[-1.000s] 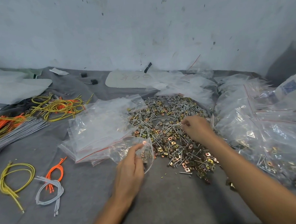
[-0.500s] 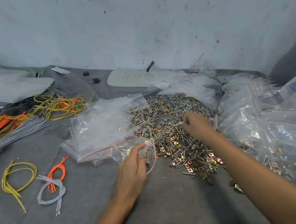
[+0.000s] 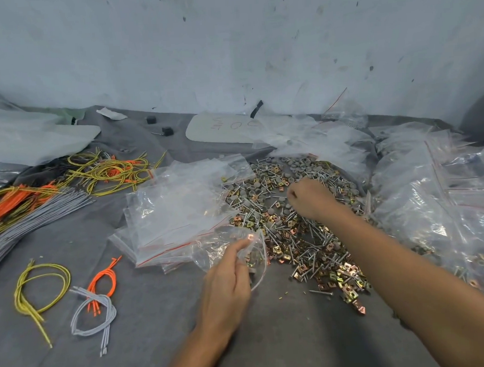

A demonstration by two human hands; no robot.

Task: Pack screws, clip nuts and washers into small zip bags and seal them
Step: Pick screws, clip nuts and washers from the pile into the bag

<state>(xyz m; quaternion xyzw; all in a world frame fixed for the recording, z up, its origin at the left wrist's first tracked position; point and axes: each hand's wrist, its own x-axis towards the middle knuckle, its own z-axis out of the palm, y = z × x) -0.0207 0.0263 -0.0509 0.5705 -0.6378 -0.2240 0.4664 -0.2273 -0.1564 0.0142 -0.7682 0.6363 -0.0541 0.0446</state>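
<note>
Judging by the filled bags (image 3: 437, 212) heaped at right and the big loose pile (image 3: 281, 226) of screws, clip nuts and washers on the worktop (image 3: 274, 338), much remains: the left hand (image 3: 227, 281) pinches a part-filled open bag (image 3: 228, 248) beside the pile, while the right hand (image 3: 312, 198) curls its fingers (image 3: 291, 193) over it, contents hidden.

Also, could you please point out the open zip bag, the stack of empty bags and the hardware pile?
open zip bag (image 3: 212, 250): head view, its clear side wall.
stack of empty bags (image 3: 174, 211): head view, top bag's middle.
hardware pile (image 3: 278, 226): head view, centre of heap.
</note>
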